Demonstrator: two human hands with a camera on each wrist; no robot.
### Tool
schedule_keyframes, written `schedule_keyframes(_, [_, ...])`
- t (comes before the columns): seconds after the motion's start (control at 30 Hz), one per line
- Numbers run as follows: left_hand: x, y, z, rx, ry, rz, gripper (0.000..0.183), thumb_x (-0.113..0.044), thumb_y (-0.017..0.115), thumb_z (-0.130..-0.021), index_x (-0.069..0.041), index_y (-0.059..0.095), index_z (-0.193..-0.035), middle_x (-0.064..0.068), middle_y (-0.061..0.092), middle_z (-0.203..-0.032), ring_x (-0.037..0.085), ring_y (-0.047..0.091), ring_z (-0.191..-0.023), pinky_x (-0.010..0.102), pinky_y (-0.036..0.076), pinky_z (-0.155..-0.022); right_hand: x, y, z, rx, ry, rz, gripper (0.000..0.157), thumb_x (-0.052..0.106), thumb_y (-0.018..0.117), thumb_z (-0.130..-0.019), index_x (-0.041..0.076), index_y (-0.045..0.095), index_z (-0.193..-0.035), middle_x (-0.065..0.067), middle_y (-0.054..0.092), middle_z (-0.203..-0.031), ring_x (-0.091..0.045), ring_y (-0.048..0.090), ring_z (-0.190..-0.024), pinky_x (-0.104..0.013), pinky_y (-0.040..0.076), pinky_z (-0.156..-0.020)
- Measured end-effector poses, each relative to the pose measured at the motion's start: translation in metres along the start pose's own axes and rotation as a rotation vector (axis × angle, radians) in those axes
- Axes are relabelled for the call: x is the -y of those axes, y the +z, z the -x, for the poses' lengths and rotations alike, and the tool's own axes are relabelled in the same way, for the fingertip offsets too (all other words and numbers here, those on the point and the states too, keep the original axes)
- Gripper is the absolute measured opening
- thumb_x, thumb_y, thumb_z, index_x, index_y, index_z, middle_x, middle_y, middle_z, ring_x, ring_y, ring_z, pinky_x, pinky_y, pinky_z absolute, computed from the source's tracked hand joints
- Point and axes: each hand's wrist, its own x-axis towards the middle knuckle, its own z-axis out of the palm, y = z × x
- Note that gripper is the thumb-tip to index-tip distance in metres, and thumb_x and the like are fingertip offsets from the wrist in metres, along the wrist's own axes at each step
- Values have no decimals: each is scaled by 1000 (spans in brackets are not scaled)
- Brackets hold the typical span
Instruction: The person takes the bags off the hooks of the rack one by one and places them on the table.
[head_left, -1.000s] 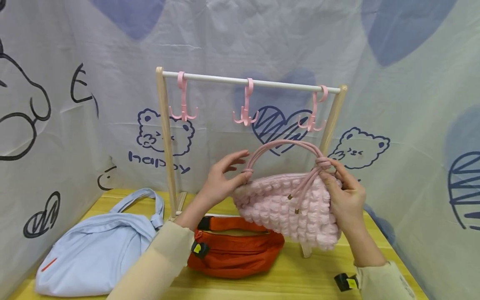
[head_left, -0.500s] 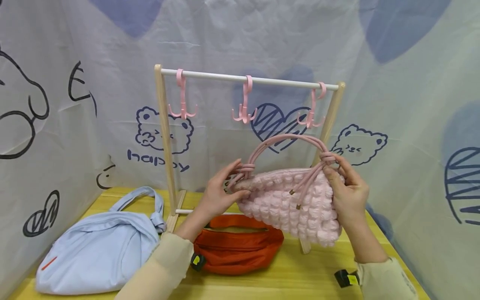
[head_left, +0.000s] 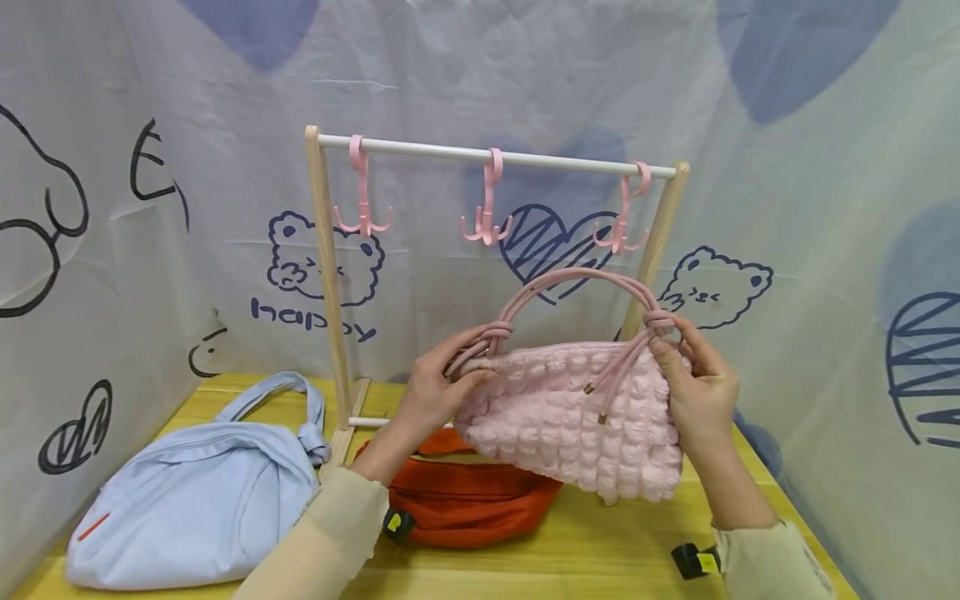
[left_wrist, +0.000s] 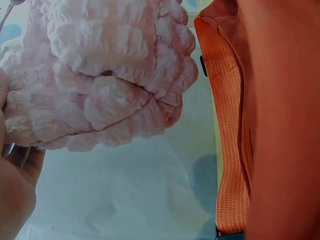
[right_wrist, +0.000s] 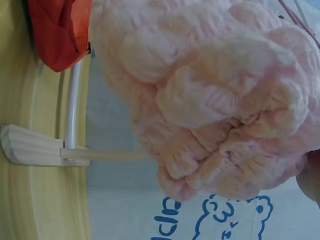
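Note:
A pink puffy handbag (head_left: 562, 417) is held up off the table, its cord handle (head_left: 577, 275) arched upward. My left hand (head_left: 442, 379) pinches its left top corner by the handle's knot, thumb on the front. At the opposite corner my right hand (head_left: 701, 387) pinches the bag below the right knot, where two cord ends hang down. The puffy side of the bag fills much of both wrist views. Behind and above it, several-pronged pink hooks hang from a rack, the middle hook (head_left: 487, 204) and right hook (head_left: 622, 217) being nearest.
The rack's white rail (head_left: 427, 150) sits on wooden posts and also carries a left pink hook (head_left: 363, 196). A red-orange waist bag (head_left: 472, 500) lies on the yellow wooden table (head_left: 600, 558), below the pink bag. On the left rests a light blue bag (head_left: 195, 500).
The left hand, at first loosely beside the handle's left end, now grips that corner with the knot. The bag has tilted slightly, its left end lower. The right hand keeps its hold.

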Motion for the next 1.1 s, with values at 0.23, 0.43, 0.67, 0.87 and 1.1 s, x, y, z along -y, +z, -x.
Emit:
schedule_keyframes(0.23, [-2,-2,1,-9,16,17,63,-8,81,-88,-10,60,-147,11,66,-141,28,66,-123,40,55,-100,-6,-5,2,13,62,34,40,-1,76,-93,8,73,-132,0,79,-95,-7,68,-64,-18,55,-53])
schedule_keyframes(0.43, [-3,0,3,-12,25,38,59,-4,79,-90,-12,61,-146,8,68,-139,24,67,-120,33,55,-99,-12,-11,5,16,90,56,40,0,76,-93,8,73,-132,1,78,-94,-7,67,-64,-18,54,-52])
schedule_keyframes(0.67, [-9,8,0,-13,51,64,54,-3,77,-93,-13,63,-144,7,69,-137,22,69,-118,34,56,-97,-16,-24,5,2,150,150,42,6,77,-94,15,72,-135,6,74,-89,-7,60,-61,-17,50,-49])
schedule_keyframes(0.87, [-16,19,-5,-1,33,69,50,-8,77,-94,-15,65,-142,4,69,-136,20,68,-121,34,56,-99,-16,-37,3,-20,195,161,43,9,80,-92,16,73,-134,4,73,-88,-7,60,-61,-18,50,-49])
schedule_keyframes(1.1, [-24,35,-8,6,-16,51,48,-15,78,-94,-18,67,-141,4,71,-134,17,70,-114,34,58,-93,-17,-52,-2,-47,206,106,43,3,80,-91,13,73,-133,5,76,-88,-6,64,-62,-18,53,-50])
